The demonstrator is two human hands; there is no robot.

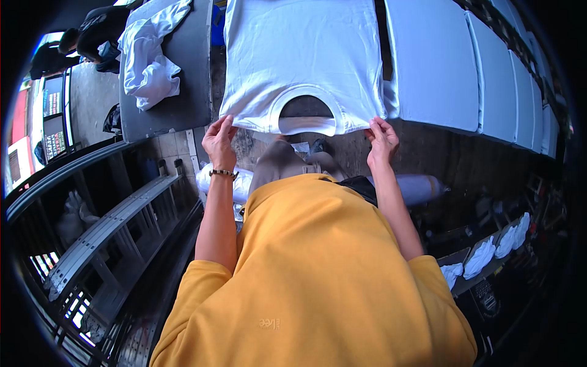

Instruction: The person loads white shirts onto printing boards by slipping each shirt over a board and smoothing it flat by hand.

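Observation:
A white T-shirt (302,58) lies spread out in front of me, its round neck opening towards my body. My left hand (219,142) pinches the shirt's near left shoulder corner between thumb and fingers. At the near right shoulder corner, my right hand (382,139) pinches the fabric in the same way. The collar hangs slightly over the near edge, about midway between both hands, and the shirt looks fairly flat with light creases near the shoulders.
A crumpled white garment (147,64) lies on a dark board (195,92) at left. White-covered boards (434,61) line the right. A metal ladder (104,226) is at lower left, white bundles (479,258) at lower right. People (101,37) are at upper left.

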